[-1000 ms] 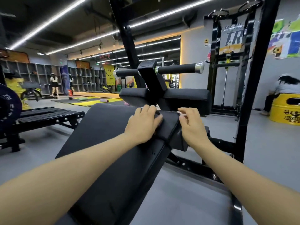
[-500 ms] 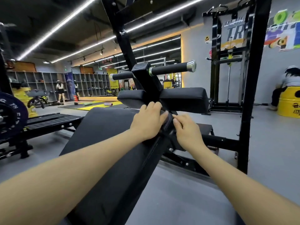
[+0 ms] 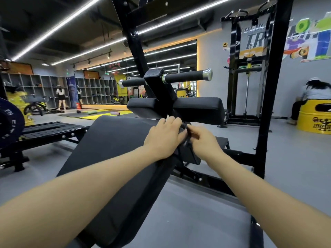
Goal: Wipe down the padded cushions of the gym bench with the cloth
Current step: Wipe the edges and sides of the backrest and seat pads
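Observation:
The long black padded cushion [image 3: 111,149] of the gym bench slopes away from me in the middle of the view. At its far right corner a dark cloth [image 3: 186,138] is bunched up between my hands. My left hand [image 3: 164,138] lies on the cushion corner with its fingers curled over the cloth. My right hand [image 3: 204,144] pinches the cloth from the right side. Much of the cloth is hidden by my fingers. Two smaller black pads [image 3: 198,108] sit just beyond, either side of the slanted post.
Foam-covered roller handles [image 3: 186,77] stick out above the pads. A black upright frame post [image 3: 268,104] stands at right. A flat bench [image 3: 46,129] and a weight plate [image 3: 9,122] are at left. A person sits on a yellow drum [image 3: 315,119] at far right.
The cloth lay draped over the cushion corner; both hands have closed in and gathered it into a bunch between them. The view has shifted slightly.

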Demonstrator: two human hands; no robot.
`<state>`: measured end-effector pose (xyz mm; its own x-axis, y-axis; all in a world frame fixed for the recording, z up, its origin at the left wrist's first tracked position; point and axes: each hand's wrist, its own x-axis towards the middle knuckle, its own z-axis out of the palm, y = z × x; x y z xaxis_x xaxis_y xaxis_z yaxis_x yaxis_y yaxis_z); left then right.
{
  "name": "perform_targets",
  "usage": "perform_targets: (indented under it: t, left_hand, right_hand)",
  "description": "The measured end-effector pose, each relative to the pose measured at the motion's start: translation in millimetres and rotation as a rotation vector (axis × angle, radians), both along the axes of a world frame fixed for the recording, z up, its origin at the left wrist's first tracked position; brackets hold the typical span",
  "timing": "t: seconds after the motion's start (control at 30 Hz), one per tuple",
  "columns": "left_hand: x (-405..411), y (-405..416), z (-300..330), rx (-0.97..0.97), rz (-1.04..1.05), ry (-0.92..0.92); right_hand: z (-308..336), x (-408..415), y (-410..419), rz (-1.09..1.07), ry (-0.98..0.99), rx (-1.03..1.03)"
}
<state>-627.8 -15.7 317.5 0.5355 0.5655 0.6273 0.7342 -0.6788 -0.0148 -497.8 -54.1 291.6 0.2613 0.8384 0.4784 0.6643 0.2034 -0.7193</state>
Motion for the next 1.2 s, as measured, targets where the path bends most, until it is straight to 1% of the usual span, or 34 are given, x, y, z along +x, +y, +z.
perform_targets:
  t: [0.07,0.13,0.2,0.33,0.43,0.53,0.67,0.73,0.83,0.93,1.07,1.13,1.2]
  left_hand:
    - [9.9,16.7,14.1,-0.044,0.013,-0.075]
    - [17.6,29.8,21.8,-0.049,0.098,-0.138]
    - [18.4,28.8,20.4,-0.001,0.151,-0.134]
    - [-14.2,6.3,-9.6,-0.012,0.065,-0.070]
    - [-30.9,-3.1,-27.2,0.023,0.069,-0.045]
    - [-22.2,13.0,-14.2,0.052,0.103,-0.062]
    - [-9.3,40.2,7.9,-0.072,0.266,-0.211]
    - [-10.2,34.3,4.8,-0.050,0.292,-0.200]
    - [-29.5,6.2,-19.0,-0.039,0.215,-0.137]
    - [-46.7,-15.0,-40.8,-0.032,0.199,-0.085]
    - [-41.5,6.4,-27.1,-0.026,0.185,-0.117]
    - [-38.6,30.1,-13.3,-0.096,0.231,-0.170]
    - [-36.0,47.2,-3.5,-0.175,0.323,-0.257]
  right_hand:
    - [0.8,-0.9,-2.8,0.014,0.013,-0.011]
    - [1.9,-4.4,-4.8,0.017,-0.016,-0.004]
    - [2.9,-6.8,-4.0,0.001,-0.033,0.022]
    - [8.0,-11.7,-7.6,-0.051,-0.097,0.089]
    - [9.6,-14.6,-8.7,-0.051,-0.150,0.140]
    - [8.7,-15.6,-10.4,-0.049,-0.222,0.131]
    - [12.3,-16.8,-16.1,-0.071,-0.342,0.082]
    - [14.5,-18.2,-16.8,-0.085,-0.375,0.064]
    - [16.4,-23.1,-16.6,-0.120,-0.381,0.064]
    - [14.7,-31.2,-13.9,-0.159,-0.321,0.075]
    - [7.9,-39.6,-10.3,-0.187,-0.276,0.094]
    - [5.3,-41.9,-9.3,-0.201,-0.276,0.104]
    - [3.3,-43.5,-8.1,-0.214,-0.296,0.123]
